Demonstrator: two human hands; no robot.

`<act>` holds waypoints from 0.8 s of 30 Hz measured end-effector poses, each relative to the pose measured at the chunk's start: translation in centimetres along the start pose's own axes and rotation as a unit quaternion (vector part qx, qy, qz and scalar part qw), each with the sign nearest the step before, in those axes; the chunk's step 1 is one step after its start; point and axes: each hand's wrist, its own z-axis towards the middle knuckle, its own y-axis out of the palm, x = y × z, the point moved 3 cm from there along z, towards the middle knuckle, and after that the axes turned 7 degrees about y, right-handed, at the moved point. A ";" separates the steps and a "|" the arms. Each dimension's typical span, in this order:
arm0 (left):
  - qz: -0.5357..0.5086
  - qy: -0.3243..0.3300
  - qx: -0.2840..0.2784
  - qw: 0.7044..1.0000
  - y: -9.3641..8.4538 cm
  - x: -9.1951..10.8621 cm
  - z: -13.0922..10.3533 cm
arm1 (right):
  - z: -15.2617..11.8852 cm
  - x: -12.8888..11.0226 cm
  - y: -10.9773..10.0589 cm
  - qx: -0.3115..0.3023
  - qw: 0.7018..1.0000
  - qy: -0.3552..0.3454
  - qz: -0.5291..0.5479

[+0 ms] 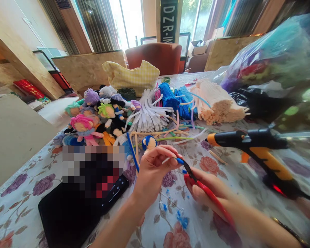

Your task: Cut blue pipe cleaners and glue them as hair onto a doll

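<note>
My left hand (152,168) pinches a short piece of blue pipe cleaner (180,161) between thumb and fingertips. My right hand (212,186) is wrapped round red-handled scissors (215,201), whose dark blades meet the blue piece by my left fingertips. Another bit of blue (184,171) shows beside the blades. Just behind my left hand is a small doll with blue hair (150,142), its lower part hidden by my fingers. Blue fluffy scraps (183,219) lie scattered on the flowered tablecloth (155,237) below my hands.
Yarn-haired dolls (85,125) are piled at the left, behind a dark phone or tablet (72,213). Bundles of white (150,113), blue (169,98) and peach pipe cleaners (212,103) stand at the back. A glue gun (263,148) and a plastic bag (271,65) are on the right.
</note>
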 end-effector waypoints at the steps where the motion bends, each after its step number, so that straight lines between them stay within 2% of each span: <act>1: 0.000 0.000 0.001 1.000 0.0 0.0 0.0 | 0.1 0.1 0.0 0.000 1.000 0.004 -0.001; 7: 0.005 -0.002 0.014 1.000 -0.1 0.0 0.0 | 0.2 1.1 0.1 0.011 1.000 -0.015 0.012; 17: -0.008 -0.010 0.015 1.000 0.0 0.0 -0.1 | 0.1 0.0 0.1 0.003 1.000 0.008 0.020; 24: -0.016 -0.010 0.006 1.000 0.1 0.1 -0.1 | -0.1 -0.1 -0.1 0.006 1.000 -0.023 0.011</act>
